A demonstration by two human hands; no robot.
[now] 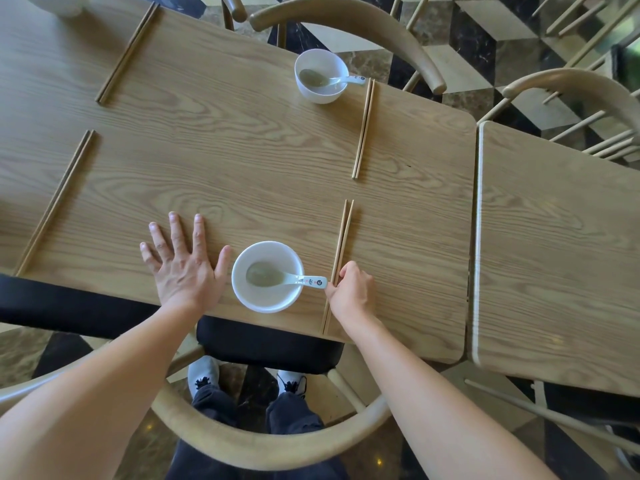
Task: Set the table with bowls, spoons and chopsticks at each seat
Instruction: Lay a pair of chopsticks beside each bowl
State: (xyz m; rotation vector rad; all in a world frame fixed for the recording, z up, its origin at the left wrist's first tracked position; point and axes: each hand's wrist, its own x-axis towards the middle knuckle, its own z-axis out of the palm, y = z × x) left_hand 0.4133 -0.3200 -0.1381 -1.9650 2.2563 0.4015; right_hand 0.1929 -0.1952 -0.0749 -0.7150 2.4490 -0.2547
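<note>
- Right hand (pixel 351 294), lower centre-right of the frame, has fingertips curled onto the near chopsticks (pixel 341 252), pinching or nudging the pair near its lower third; thumb side sits just beside the spoon (pixel 287 277) handle; whether the pair is lifted off the table (pixel 225 150) I cannot tell.
- Left hand (pixel 183 261), lower centre-left, lies flat with fingers spread on the wood, holding nothing; its thumb is just beside the near bowl (pixel 267 276).
- Near bowl sits close to the table's lower edge, spoon inside with handle over the right rim; chopsticks lie just right of it, slightly splayed at the far tips.
- Far bowl (pixel 321 76), upper centre, has its own spoon and a pair of chopsticks (pixel 363 128) to its right; two more pairs (pixel 57 202) (pixel 128 51) lie at the left with no bowl beside them; a pale object at the upper left corner is cut off.
- Handling, as a judgement: chopsticks look light, stiff and thin, prone to roll or slide apart; best squared by pressing both together near the middle; bowls and spoons look glazed, hard and breakable, slick to the touch; take a bowl by the rim or cupped.
- Writing: the near spoon handle bears small dark and reddish marks and a round emblem; too small to read.
</note>
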